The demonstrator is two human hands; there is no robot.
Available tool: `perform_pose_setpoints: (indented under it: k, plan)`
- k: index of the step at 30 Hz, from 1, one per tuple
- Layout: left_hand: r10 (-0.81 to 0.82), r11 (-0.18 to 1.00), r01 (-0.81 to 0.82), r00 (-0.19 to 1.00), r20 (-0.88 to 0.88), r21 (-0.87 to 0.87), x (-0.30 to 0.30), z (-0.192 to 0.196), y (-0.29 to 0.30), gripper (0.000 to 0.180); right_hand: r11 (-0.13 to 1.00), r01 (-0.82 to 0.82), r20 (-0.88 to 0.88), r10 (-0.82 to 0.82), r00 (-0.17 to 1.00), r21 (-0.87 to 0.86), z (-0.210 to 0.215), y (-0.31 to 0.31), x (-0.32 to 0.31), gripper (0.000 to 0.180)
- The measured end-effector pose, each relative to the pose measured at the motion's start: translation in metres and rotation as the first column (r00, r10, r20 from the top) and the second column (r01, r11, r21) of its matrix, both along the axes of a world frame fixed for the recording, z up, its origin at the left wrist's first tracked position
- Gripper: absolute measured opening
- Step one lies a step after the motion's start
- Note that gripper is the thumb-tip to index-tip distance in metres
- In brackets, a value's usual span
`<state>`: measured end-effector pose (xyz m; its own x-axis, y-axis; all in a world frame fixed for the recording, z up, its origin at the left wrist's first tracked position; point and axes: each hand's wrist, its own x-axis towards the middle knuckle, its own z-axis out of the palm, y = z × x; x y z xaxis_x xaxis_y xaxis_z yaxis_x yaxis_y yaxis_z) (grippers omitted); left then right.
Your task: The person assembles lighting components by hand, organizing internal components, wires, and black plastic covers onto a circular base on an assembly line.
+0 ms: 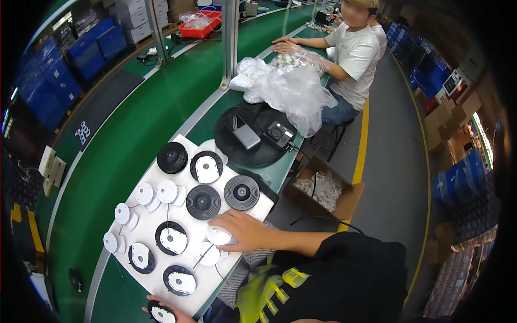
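The right hand (245,230) lies palm down at the near right edge of the white mat (161,215) on the green tabletop (134,134), its fingers (218,219) closed over a small white disc (218,235). The left hand (172,315), at the mat's near corner, cradles a black round housing (160,313) with a white insert, fingers curled under it.

The disc looks like light, rigid plastic with a thin wire trailing from it; I judge it best pinched by its rim, keeping the wire slack. The housing seems stiff, smooth and a little slippery, so a grip around its edge should suit it.

The mat is crowded: about 6 more black housings (203,202) and 5 white discs (144,194) sit close together. Its right edge meets the tabletop's edge, beyond which a cardboard box (344,202) stands on the floor. Open room lies left, over the green belt.
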<state>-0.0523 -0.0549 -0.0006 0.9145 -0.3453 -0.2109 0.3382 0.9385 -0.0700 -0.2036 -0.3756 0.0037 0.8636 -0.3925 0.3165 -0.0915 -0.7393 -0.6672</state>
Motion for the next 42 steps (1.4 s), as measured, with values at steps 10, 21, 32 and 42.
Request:
perform_pose_setpoints:
  k: [10, 21, 32, 42]
  plan:
    - [0.277, 0.961, -0.278, 0.953, 0.124, -0.012, 0.032, 0.012, 0.005, 0.049, 1.0, 0.001, -0.019, -0.001, 1.0, 0.002, -0.005, -0.003, -0.004, 0.062]
    - [-0.066, 0.95, -0.009, 0.971, 0.229, 0.312, 0.008, -0.029, -0.001, 0.059, 1.0, -0.002, -0.037, 0.002, 0.999, -0.004, -0.002, 0.008, -0.002, 0.063]
    - [-0.056, 0.939, -0.026, 0.972, 0.228, 0.342, 0.007, -0.024, -0.018, 0.054, 0.997, 0.044, 0.121, -0.035, 0.992, -0.07, -0.012, -0.003, -0.003, 0.066]
    - [-0.015, 0.932, -0.031, 0.992, 0.124, 0.361, 0.004, -0.018, -0.016, 0.051, 1.0, 0.024, 0.087, -0.025, 0.996, 0.013, -0.015, 0.003, -0.006, 0.064]
